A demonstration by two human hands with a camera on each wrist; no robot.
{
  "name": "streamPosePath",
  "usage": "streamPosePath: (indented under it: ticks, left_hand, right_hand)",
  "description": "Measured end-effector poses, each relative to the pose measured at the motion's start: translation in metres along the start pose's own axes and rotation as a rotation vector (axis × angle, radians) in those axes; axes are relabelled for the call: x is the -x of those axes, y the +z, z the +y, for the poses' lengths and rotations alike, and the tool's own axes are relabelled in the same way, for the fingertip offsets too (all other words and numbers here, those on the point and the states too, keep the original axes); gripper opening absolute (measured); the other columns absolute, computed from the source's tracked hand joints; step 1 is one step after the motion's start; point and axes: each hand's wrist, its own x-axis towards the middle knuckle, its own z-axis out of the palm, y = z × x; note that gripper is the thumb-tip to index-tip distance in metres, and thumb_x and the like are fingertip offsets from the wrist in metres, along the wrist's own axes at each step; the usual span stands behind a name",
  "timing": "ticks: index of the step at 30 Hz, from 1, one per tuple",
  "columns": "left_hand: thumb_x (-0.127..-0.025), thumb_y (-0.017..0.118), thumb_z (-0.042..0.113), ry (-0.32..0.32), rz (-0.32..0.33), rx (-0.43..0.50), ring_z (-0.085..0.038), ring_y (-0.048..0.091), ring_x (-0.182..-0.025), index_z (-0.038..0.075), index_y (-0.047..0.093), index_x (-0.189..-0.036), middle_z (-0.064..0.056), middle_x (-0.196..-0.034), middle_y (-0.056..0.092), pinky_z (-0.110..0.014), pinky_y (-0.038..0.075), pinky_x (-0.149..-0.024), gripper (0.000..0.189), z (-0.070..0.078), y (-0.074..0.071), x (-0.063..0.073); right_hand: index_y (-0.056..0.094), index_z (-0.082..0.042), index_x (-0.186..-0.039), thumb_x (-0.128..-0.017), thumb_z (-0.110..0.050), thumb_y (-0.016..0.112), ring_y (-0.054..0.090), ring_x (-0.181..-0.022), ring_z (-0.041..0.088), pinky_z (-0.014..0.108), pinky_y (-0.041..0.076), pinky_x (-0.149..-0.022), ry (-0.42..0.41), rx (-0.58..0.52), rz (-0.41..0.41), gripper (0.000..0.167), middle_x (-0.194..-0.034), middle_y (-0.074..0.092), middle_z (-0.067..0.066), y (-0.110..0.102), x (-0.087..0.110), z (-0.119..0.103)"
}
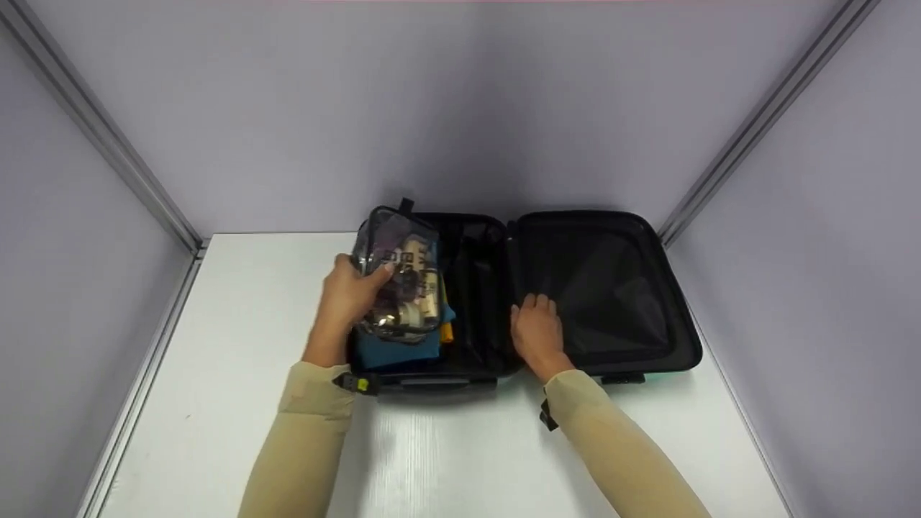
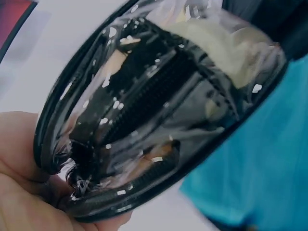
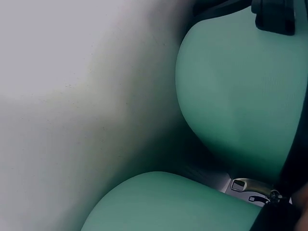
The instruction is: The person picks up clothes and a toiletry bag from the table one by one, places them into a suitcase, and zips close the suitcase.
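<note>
My left hand grips the side of a clear toiletry bag with black trim, thumb across its front. Small bottles and jars show through the plastic. In the left wrist view the bag fills most of the frame, its edge between thumb and fingers. It is held over the left half of an open black-lined suitcase, above folded blue cloth. My right hand rests at the suitcase's middle, by the hinge side of the right half, fingers loosely bent. In the right wrist view the green outer shells show.
The suitcase's right half lies open, black lining showing. A bit of yellow cloth lies beside the blue. The suitcase stands on a white table close to the back wall. A dark handle faces the front.
</note>
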Motion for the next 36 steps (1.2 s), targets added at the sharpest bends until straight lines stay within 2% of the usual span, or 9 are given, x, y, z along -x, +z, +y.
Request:
streamPosePath:
  ticks: [7, 13, 17, 21, 24, 27, 31, 34, 36]
  left_hand:
    - [-0.107, 0.059, 0.041, -0.05, -0.046, 0.045, -0.042, 0.054, -0.137, -0.009, 0.038, -0.152, -0.031, -0.146, 0.054, -0.055, 0.046, -0.113, 0.07, 0.016, 0.059, -0.014]
    - [-0.11, 0.058, 0.032, -0.057, -0.045, 0.024, -0.042, 0.057, -0.135, -0.008, 0.039, -0.152, -0.03, -0.144, 0.056, -0.053, 0.048, -0.11, 0.062, 0.027, 0.105, -0.028]
    - [-0.111, 0.056, 0.029, -0.102, -0.047, 0.041, -0.042, 0.057, -0.136, -0.009, 0.034, -0.156, -0.031, -0.147, 0.055, -0.053, 0.049, -0.109, 0.063, 0.029, 0.128, -0.036]
    - [-0.113, 0.052, 0.026, -0.139, -0.071, 0.039, -0.042, 0.055, -0.138, -0.009, 0.022, -0.163, -0.031, -0.156, 0.047, -0.053, 0.048, -0.107, 0.068, 0.025, 0.147, -0.039]
    - [-0.113, 0.05, 0.023, -0.147, -0.083, 0.052, -0.041, 0.059, -0.13, -0.009, 0.024, -0.162, -0.031, -0.153, 0.049, -0.051, 0.049, -0.101, 0.064, 0.019, 0.16, -0.039]
    - [-0.113, 0.049, 0.019, -0.162, -0.084, 0.114, -0.04, 0.062, -0.121, -0.008, 0.03, -0.159, -0.031, -0.146, 0.053, -0.052, 0.049, -0.097, 0.057, 0.014, 0.169, -0.039]
    - [-0.114, 0.045, 0.018, -0.204, -0.087, 0.197, -0.04, 0.059, -0.124, -0.008, 0.022, -0.161, -0.033, -0.149, 0.049, -0.051, 0.048, -0.099, 0.059, 0.008, 0.178, -0.039]
    - [-0.115, 0.041, 0.018, -0.232, -0.111, 0.212, -0.035, 0.06, -0.106, -0.009, 0.01, -0.162, -0.035, -0.144, 0.051, -0.047, 0.047, -0.089, 0.062, 0.003, 0.182, -0.039]
    - [-0.116, 0.038, 0.017, -0.248, -0.124, 0.208, -0.029, 0.056, -0.088, -0.009, 0.006, -0.161, -0.032, -0.128, 0.057, -0.044, 0.043, -0.081, 0.062, 0.001, 0.184, -0.04]
  right_hand:
    - [0.064, 0.014, -0.116, -0.109, -0.019, 0.059, 0.061, -0.093, 0.042, 0.052, 0.059, -0.077, -0.018, -0.008, -0.022, 0.033, -0.102, 0.062, 0.028, -0.002, -0.002, 0.002]
    - [0.062, 0.015, -0.117, -0.111, -0.018, 0.055, 0.061, -0.097, 0.042, 0.052, 0.057, -0.086, -0.005, 0.007, -0.187, 0.034, -0.106, 0.061, 0.028, -0.016, -0.012, -0.001]
    - [0.062, 0.016, -0.119, -0.11, -0.015, 0.053, 0.06, -0.101, 0.043, 0.053, 0.052, -0.095, -0.02, 0.008, -0.278, 0.034, -0.108, 0.061, 0.029, -0.023, -0.017, -0.002]
    - [0.061, 0.017, -0.121, -0.11, -0.014, 0.052, 0.058, -0.102, 0.044, 0.054, 0.049, -0.098, -0.041, 0.006, -0.321, 0.035, -0.111, 0.061, 0.031, -0.027, -0.018, -0.003]
    - [0.06, 0.019, -0.123, -0.109, -0.013, 0.053, 0.058, -0.101, 0.045, 0.055, 0.049, -0.097, -0.044, 0.003, -0.337, 0.035, -0.112, 0.06, 0.032, -0.029, -0.019, -0.004]
    - [0.058, 0.02, -0.125, -0.107, -0.011, 0.056, 0.057, -0.101, 0.044, 0.055, 0.05, -0.096, -0.044, 0.01, -0.343, 0.036, -0.113, 0.059, 0.033, -0.03, -0.02, -0.005]
    - [0.056, 0.02, -0.128, -0.106, -0.012, 0.058, 0.058, -0.105, 0.044, 0.053, 0.051, -0.099, -0.025, 0.033, -0.349, 0.039, -0.117, 0.058, 0.033, -0.028, -0.02, -0.006]
    - [0.056, 0.019, -0.129, -0.107, -0.012, 0.056, 0.058, -0.107, 0.045, 0.053, 0.05, -0.1, -0.014, 0.041, -0.354, 0.038, -0.119, 0.057, 0.033, -0.025, -0.019, -0.007]
    - [0.056, 0.019, -0.128, -0.107, -0.011, 0.055, 0.057, -0.106, 0.045, 0.053, 0.05, -0.1, -0.019, 0.041, -0.344, 0.037, -0.118, 0.057, 0.033, -0.024, -0.019, -0.008]
